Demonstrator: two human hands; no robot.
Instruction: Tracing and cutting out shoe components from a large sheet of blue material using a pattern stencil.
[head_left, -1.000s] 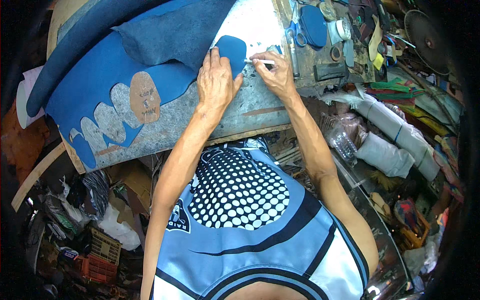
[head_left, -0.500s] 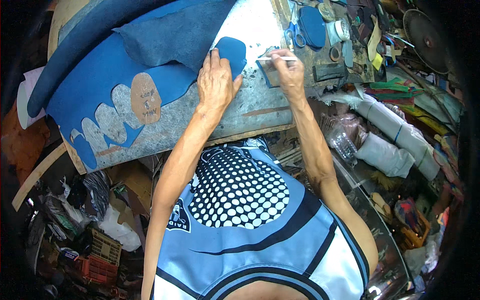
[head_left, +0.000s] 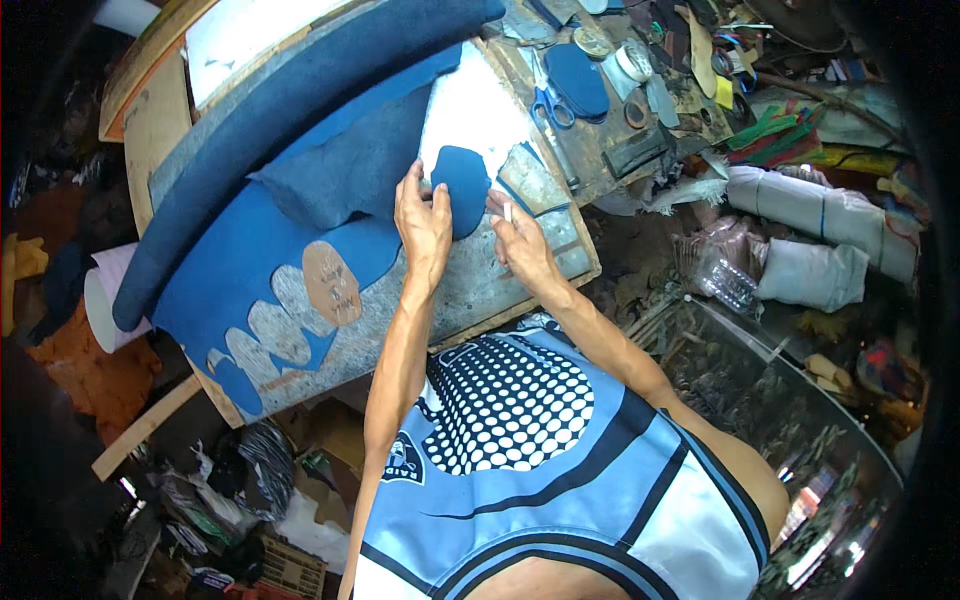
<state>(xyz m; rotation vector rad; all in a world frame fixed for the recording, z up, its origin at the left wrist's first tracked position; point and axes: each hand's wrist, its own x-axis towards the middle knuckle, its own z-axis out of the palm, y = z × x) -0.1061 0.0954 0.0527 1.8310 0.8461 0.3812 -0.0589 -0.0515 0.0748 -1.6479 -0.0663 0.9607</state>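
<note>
A rounded blue leather piece (head_left: 461, 190) is between my hands above the worktable (head_left: 500, 255). My left hand (head_left: 424, 225) is at its left edge, thumb against it and fingers partly curled around that side. My right hand (head_left: 523, 245) is closed on a slim white stick-like tool (head_left: 508, 213), its fingertips touching the piece's right edge. The tool's working end is hidden. To the left lies a large blue leather sheet (head_left: 215, 270) with rounded cutouts along its near edge. On it rests a brown oval template (head_left: 331, 284) with handwriting.
A long rolled edge of blue leather (head_left: 240, 150) curves along the far left. Blue-handled scissors (head_left: 552, 108), stacked blue pieces (head_left: 577, 80) and tape rolls (head_left: 634, 60) sit on the board at far right. White wrapped bundles (head_left: 820, 215) lie beyond the table's right end.
My view has shifted. My right hand has come down and left to the blue piece's edge with the white tool. My left hand has moved from lying flat on the piece to its side.
</note>
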